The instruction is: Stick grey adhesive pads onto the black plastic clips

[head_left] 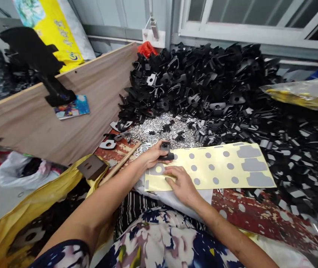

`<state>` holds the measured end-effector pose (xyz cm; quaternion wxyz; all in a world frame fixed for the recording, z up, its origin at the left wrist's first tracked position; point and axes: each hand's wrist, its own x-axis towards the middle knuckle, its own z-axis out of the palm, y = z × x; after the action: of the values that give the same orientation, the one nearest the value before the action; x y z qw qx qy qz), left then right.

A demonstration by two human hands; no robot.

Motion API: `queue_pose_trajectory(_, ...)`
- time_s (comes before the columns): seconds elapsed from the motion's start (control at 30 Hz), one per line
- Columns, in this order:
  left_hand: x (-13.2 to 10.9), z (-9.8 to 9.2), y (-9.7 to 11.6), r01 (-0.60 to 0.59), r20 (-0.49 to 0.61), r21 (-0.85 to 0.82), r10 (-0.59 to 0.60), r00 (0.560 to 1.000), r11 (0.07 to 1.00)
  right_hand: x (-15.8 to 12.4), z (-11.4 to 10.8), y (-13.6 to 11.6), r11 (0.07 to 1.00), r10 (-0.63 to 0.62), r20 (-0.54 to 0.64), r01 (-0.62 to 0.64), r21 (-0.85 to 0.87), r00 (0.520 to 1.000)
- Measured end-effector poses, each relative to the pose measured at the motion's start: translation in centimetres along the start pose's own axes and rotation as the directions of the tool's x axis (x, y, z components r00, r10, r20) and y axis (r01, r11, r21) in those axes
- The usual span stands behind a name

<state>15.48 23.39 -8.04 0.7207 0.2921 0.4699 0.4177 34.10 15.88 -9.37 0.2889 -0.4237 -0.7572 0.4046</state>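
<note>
My left hand (155,155) is closed around a small black plastic part (164,150), held over the left end of a pale yellow sticker sheet (203,160). Grey round stickers (211,167) run in rows along the sheet, and larger grey shaped stickers (250,164) lie at its right end. Near the left end, a grey patch has a bare yellow circle in it. My right hand (181,185) is over the sheet, fingers bent and thumb close to the forefinger. Whatever its fingertips hold, if anything, is too small to make out.
Behind the sheet lie a heap of black plastic parts (198,74) and a pile of small shiny metal pieces (159,128). More black pieces with grey patches (287,156) spread to the right. A wooden board (100,83) slants along the left, above a yellow bag (16,212).
</note>
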Motion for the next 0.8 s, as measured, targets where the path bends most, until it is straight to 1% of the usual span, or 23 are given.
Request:
queue_pose_trajectory(0.03,0.5,-0.3,-0.1,0.012,0.002,-0.006,-0.012,1.0,1.0,-0.2,-0.6,-0.9,0.995,0.04,0.067,-0.046,0.087,0.997)
queue_pose_trajectory(0.07,0.8,-0.6,-0.2,0.02,0.005,-0.011,-0.02,1.0,1.0,-0.5,-1.3,-2.0,0.981,0.058,0.164,-0.087,0.175,0.985)
queue_pose_trajectory(0.1,1.0,-0.8,-0.2,0.029,0.011,-0.015,-0.029,1.0,0.999,-0.9,-2.0,-3.2,0.964,0.041,0.278,-0.111,0.243,0.96)
queue_pose_trajectory(0.13,0.9,-1.0,-0.1,0.034,0.014,-0.021,-0.033,0.999,0.999,-1.3,-2.8,-4.4,0.953,-0.003,0.377,-0.112,0.283,0.926)
queue_pose_trajectory(0.17,0.7,-1.1,-0.1,0.031,0.014,-0.031,-0.031,0.999,0.999,-1.6,-3.4,-5.5,0.953,-0.048,0.43,-0.088,0.291,0.901)
queue_pose_trajectory(0.2,0.3,-1.0,-0.1,0.018,0.015,-0.05,-0.017,1.0,0.999,-1.8,-4.0,-6.2,0.96,-0.074,0.416,-0.049,0.276,0.906)
queue_pose_trajectory(0.23,-0.2,-0.9,-0.1,0.001,0.021,-0.081,0.001,1.0,0.997,-1.8,-4.5,-6.5,0.969,-0.078,0.334,-0.007,0.246,0.939)
queue_pose_trajectory(0.27,-1.0,-0.7,-0.2,-0.018,0.033,-0.126,0.022,0.999,0.992,-1.5,-4.8,-6.4,0.977,-0.066,0.196,0.023,0.214,0.978)
queue_pose_trajectory(0.3,-1.8,-0.4,-0.3,-0.031,0.047,-0.18,0.041,0.998,0.983,-1.1,-5.0,-5.9,0.98,-0.045,0.03,0.039,0.194,0.999)
queue_pose_trajectory(0.33,-2.8,0.0,-0.5,-0.037,0.062,-0.236,0.053,0.997,0.971,-0.6,-5.1,-5.0,0.981,-0.022,-0.121,0.045,0.191,0.992)
queue_pose_trajectory(0.37,-3.7,0.3,-0.7,-0.033,0.076,-0.288,0.057,0.996,0.957,-0.1,-5.2,-4.0,0.979,-0.005,-0.23,0.052,0.199,0.973)
queue_pose_trajectory(0.4,-4.6,0.7,-1.0,-0.026,0.08,-0.33,0.056,0.995,0.944,0.3,-5.1,-3.0,0.976,0.003,-0.289,0.06,0.211,0.957)
queue_pose_trajectory(0.47,-6.1,1.4,-1.5,-0.034,0.067,-0.392,0.065,0.996,0.919,0.9,-4.9,-1.4,0.971,0.013,-0.324,0.066,0.231,0.946)
queue_pose_trajectory(0.53,-6.9,1.9,-2.0,-0.054,0.071,-0.429,0.093,0.993,0.902,1.1,-4.4,-0.6,0.97,0.016,-0.319,0.062,0.235,0.948)
queue_pose_trajectory(0.67,-7.1,2.2,-2.5,-0.06,0.119,-0.456,0.128,0.985,0.888,0.9,-3.4,-0.7,0.973,0.029,-0.31,0.044,0.227,0.95)
queue_pose_trajectory(0.8,-7.2,2.2,-2.7,-0.061,0.122,-0.472,0.133,0.983,0.879,1.0,-2.8,-0.9,0.973,0.043,-0.329,0.035,0.228,0.944)
